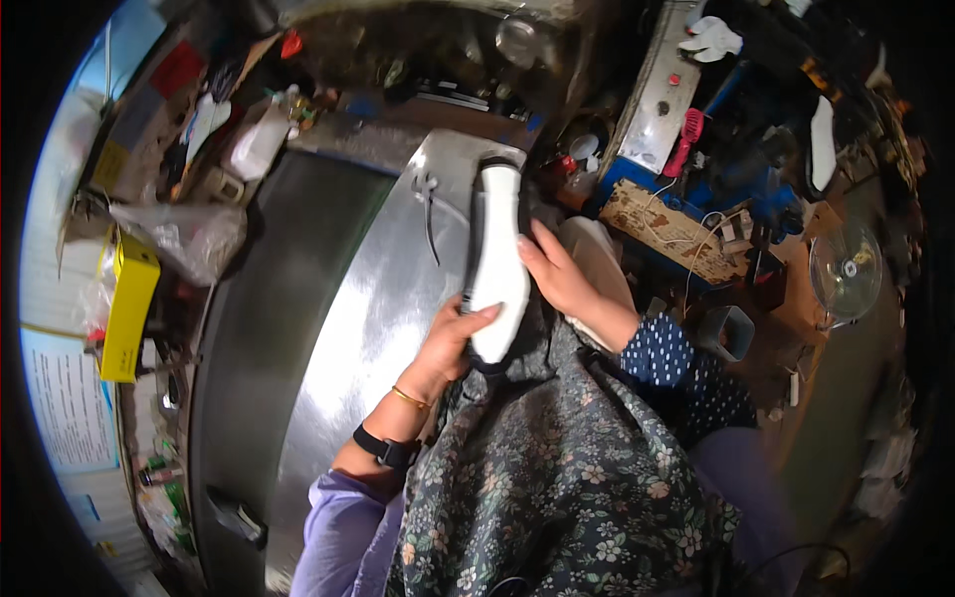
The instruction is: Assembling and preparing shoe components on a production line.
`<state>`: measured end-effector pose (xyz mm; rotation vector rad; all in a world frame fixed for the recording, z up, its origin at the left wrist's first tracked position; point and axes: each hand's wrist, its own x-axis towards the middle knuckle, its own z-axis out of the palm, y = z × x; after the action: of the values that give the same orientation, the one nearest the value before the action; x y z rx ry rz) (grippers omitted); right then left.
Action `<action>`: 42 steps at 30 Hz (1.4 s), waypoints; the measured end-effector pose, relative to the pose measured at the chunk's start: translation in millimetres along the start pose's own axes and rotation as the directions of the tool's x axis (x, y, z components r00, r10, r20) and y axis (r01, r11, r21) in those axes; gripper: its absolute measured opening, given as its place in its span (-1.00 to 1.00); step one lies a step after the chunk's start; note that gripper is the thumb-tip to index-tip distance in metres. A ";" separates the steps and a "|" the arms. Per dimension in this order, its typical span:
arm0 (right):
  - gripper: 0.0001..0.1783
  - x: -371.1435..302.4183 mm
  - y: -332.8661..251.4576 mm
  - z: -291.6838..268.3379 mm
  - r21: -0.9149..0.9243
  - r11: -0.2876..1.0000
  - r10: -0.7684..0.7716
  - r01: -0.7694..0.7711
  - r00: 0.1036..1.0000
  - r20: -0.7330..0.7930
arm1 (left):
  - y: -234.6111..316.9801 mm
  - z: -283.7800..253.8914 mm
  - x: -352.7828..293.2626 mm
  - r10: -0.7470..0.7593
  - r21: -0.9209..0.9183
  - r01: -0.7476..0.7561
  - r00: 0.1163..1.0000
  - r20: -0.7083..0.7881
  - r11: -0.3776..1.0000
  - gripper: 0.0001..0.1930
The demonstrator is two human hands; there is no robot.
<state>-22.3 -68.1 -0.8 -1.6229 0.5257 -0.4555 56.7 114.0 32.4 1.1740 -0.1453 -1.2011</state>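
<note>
Over the edge of the metal table (343, 328) I hold a dark shoe with its white sole (497, 249) turned up, one end pointing away from me and the other toward my lap. My left hand (448, 340) grips the near end, thumb lying across the white sole. Against the right side, about halfway along, my right hand (562, 279) presses with its fingertips; some of its fingers are hidden behind the shoe. To the left of the shoe's far end, a thin dark curved tool (431, 219) lies on the metal.
A dark conveyor belt (269, 328) runs along the left, with a dark shoe (239, 519) near its lower end. Beyond it stand a yellow box (129, 308) and a clear plastic bag (199, 244). At right are a pink handled tool (686, 139), a worn board (667, 229) and a fan (846, 269).
</note>
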 end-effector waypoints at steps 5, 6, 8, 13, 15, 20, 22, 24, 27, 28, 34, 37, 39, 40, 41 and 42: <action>-0.62 61.2 -71.2 -137.0 -0.150 0.989 0.032 0.009 0.963 0.268 | 33.4 -70.4 2.3 0.445 0.732 -0.168 0.873 -0.201 0.661 -0.23; -0.66 65.4 -88.2 -176.6 -0.194 0.981 0.010 0.017 0.991 0.137 | 28.1 -81.2 -2.4 0.695 0.965 -0.134 0.716 -0.064 0.227 -0.17; -0.72 66.3 -123.0 -259.9 -0.480 0.877 -0.099 0.005 0.980 -0.172 | 13.6 -104.6 -26.2 0.550 0.986 0.044 0.826 -0.126 0.160 0.05; -0.29 12.3 -164.7 -412.1 -0.855 0.063 -0.536 -0.515 0.705 -0.464 | -35.3 -137.0 -48.6 0.382 0.964 -0.037 0.914 0.139 -0.263 0.01; -0.05 8.1 -148.6 -425.6 -0.717 0.414 -0.407 -0.560 0.591 -0.696 | -38.8 -137.2 -41.3 0.504 0.984 -0.041 0.855 0.123 -0.171 -0.02; -0.07 15.1 -111.3 -418.7 -0.670 0.606 -0.534 -0.428 0.406 -0.742 | -12.8 -97.6 -20.9 0.727 0.979 -0.146 0.687 -0.001 0.139 -0.50; -0.11 10.0 -109.8 -411.6 -0.687 0.626 -0.545 -0.370 0.422 -0.724 | -0.4 -77.1 -19.6 0.692 0.934 -0.313 0.713 0.110 0.174 -0.51; -0.20 -1.4 -111.9 -397.3 -0.839 0.500 -0.759 -0.214 0.360 -0.543 | 6.4 -61.0 -19.0 0.643 0.875 -0.397 0.753 0.139 0.276 -0.55; -0.15 -24.3 -106.1 -345.4 -0.824 0.545 -0.728 -0.155 0.400 -0.557 | 7.1 -37.8 -16.2 0.466 0.636 -0.432 0.876 0.127 0.639 -0.57; -0.14 -30.5 -101.2 -319.4 -0.763 0.646 -0.688 -0.014 0.421 -0.591 | 7.3 -28.0 -13.1 0.395 0.565 -0.414 0.904 0.165 0.713 -0.57; 0.09 -61.8 -72.2 -121.9 -0.303 0.729 -0.684 0.614 0.665 -0.299 | 27.8 60.5 33.1 0.545 0.110 -0.597 0.781 0.303 0.795 -0.43; 0.23 -71.7 -68.7 -62.4 -0.098 0.853 -0.507 0.513 0.858 0.082 | 50.7 63.2 41.5 0.429 -0.087 -0.430 0.903 -0.034 0.899 -0.32; 0.21 -67.5 -70.3 -51.5 0.260 0.915 -0.361 0.307 0.912 0.195 | 62.5 44.4 32.2 0.362 -0.280 -0.304 0.913 0.187 0.911 -0.30; 0.18 -62.8 -71.8 -54.4 0.445 0.880 -0.283 0.165 0.935 0.213 | 65.2 35.2 26.7 0.332 -0.083 -0.332 0.943 -0.014 0.940 -0.31; 0.11 -59.3 -72.5 -59.3 0.615 0.780 -0.083 -0.115 0.955 0.284 | 62.8 28.2 17.7 0.432 0.312 -0.428 0.900 0.060 0.848 -0.35; 0.00 -52.6 -71.6 -67.4 0.687 0.612 -0.024 -0.391 0.859 0.511 | 60.8 21.5 11.6 0.422 0.617 -0.455 0.882 0.212 0.642 -0.34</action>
<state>-98.6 -86.0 78.6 -0.7508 0.0709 -0.0627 86.9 85.1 82.9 1.5944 -0.9113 -0.7362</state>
